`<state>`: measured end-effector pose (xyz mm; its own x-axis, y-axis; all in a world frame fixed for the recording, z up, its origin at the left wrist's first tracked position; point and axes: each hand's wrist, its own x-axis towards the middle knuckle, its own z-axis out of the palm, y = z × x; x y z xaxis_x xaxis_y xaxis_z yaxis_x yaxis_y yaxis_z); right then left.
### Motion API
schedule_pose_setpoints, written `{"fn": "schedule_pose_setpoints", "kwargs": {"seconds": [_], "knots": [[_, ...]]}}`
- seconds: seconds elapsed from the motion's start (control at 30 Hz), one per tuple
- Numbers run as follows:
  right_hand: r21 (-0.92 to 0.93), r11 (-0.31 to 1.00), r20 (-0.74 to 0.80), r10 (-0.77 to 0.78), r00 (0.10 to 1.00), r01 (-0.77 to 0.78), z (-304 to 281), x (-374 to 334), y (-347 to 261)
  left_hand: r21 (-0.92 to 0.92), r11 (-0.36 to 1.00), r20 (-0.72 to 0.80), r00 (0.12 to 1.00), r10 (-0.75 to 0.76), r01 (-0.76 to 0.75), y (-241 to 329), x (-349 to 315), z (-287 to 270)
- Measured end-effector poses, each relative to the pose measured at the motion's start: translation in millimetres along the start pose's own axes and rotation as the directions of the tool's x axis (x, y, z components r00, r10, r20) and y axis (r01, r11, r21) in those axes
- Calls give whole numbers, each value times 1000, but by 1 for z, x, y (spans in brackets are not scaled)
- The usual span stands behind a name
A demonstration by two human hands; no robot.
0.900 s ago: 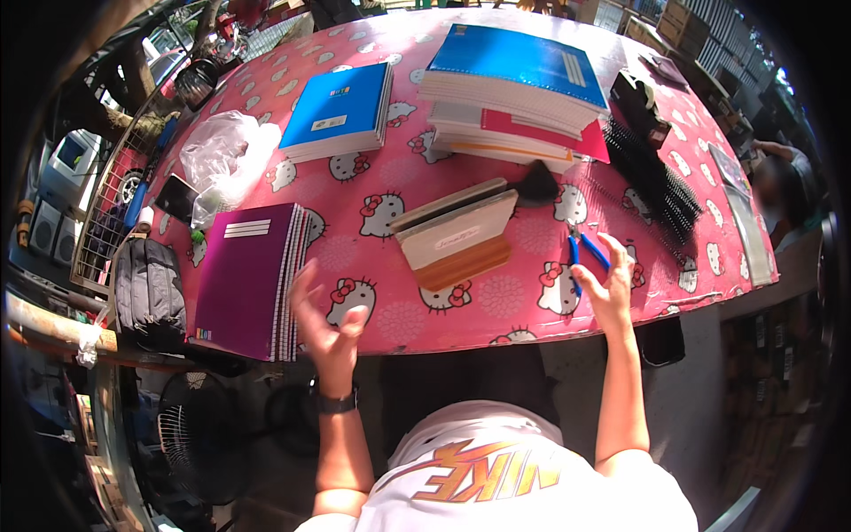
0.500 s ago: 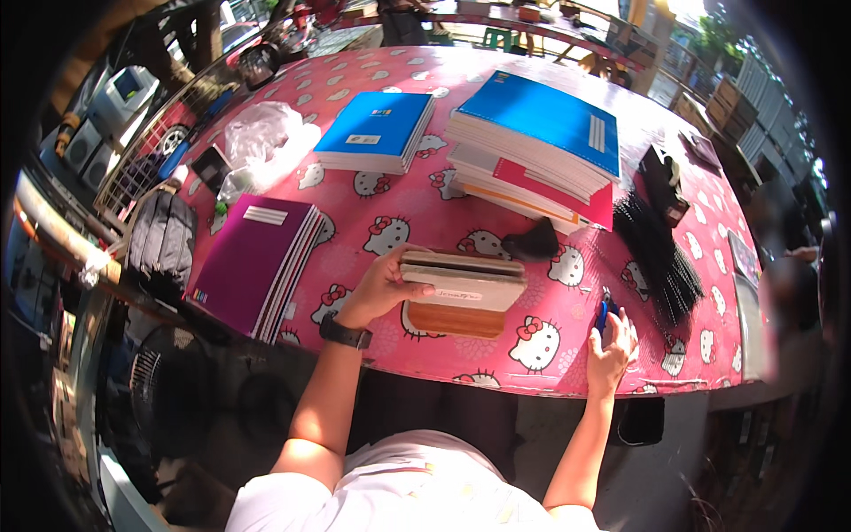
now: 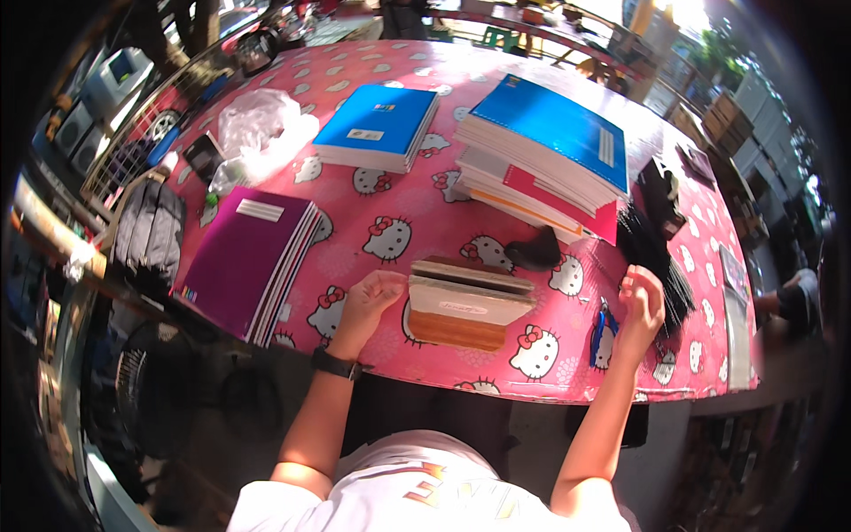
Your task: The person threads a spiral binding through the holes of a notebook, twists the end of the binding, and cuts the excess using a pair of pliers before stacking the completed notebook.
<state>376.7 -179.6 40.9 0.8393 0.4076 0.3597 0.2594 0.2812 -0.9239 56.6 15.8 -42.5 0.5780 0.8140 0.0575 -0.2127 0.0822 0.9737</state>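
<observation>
In front of me on the table stands a slotted wooden block [image 3: 456,330], with a pale upper board, a small label and an orange-brown base. My left hand [image 3: 370,297], with a dark watch at the wrist, is beside its left edge, fingers loosely bent and nothing visible in them. To the right, my right hand [image 3: 643,306] is raised with half-curled fingers and no object showing. Beneath it and to its left lie blue-handled pliers [image 3: 605,337]. Just beyond its fingers spreads a bundle of black spiral binding coils [image 3: 672,284].
Purple notebooks [image 3: 244,244] are stacked at left, near a grey bag [image 3: 149,226]. Farther back are a clear plastic bag [image 3: 261,124], a phone [image 3: 204,155], a blue notebook pile [image 3: 377,124] and a taller stack [image 3: 550,129]. A black object [image 3: 534,251] lies behind the block.
My left hand has let go of the wooden block and drawn slightly left. My right hand has moved off the pliers, up and right toward the black coils.
</observation>
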Motion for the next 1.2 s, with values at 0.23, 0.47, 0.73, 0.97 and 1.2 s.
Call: {"fn": "schedule_pose_setpoints", "kwargs": {"seconds": [0.23,0.47,0.73,0.97,1.2], "knots": [[-223,944,-24,243,970,-242,65,122,8,63,998,94,995,16,-22,-10,1,5],[-176,934,68,327,943,-311,52,144,24,98,994,82,996,42,-50,-5,-4,1],[-438,893,-9,113,994,-106,44,153,-7,94,969,-101,966,237,-228,-3,-7,3],[418,731,529,287,798,-540,113,23,-46,-389,913,-2,992,130,-120,106,2,62],[252,747,630,355,690,-615,130,-135,-63,-448,891,24,997,-73,76,91,34,89]]}}
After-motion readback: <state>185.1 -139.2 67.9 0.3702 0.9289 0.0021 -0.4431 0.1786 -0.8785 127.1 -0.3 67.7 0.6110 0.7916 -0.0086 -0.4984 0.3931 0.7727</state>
